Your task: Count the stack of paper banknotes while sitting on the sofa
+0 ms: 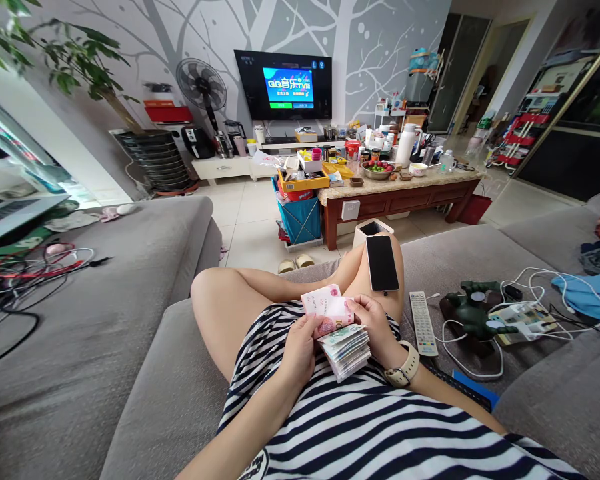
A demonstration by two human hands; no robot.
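Pink and red banknotes (329,304) are spread between my two hands above my lap. My left hand (300,343) pinches their lower left edge between thumb and fingers. At their right side, my right hand (375,327) grips them with its thumb on top. Just below lies a thick stack of folded banknotes (347,353), a greenish one uppermost, close against my right hand; whether that hand also holds the stack I cannot tell. A smartphone (382,263) with a dark screen rests on my right leg. I wear a beige watch (403,364) on the right wrist.
Right of me on the grey sofa (445,250) lie a remote control (423,323), a dark green figure-like object (473,313) and white cables. Tangled cables (35,273) and a laptop (15,217) are at left. Ahead stand a cluttered coffee table (395,190) and a blue bin (301,219).
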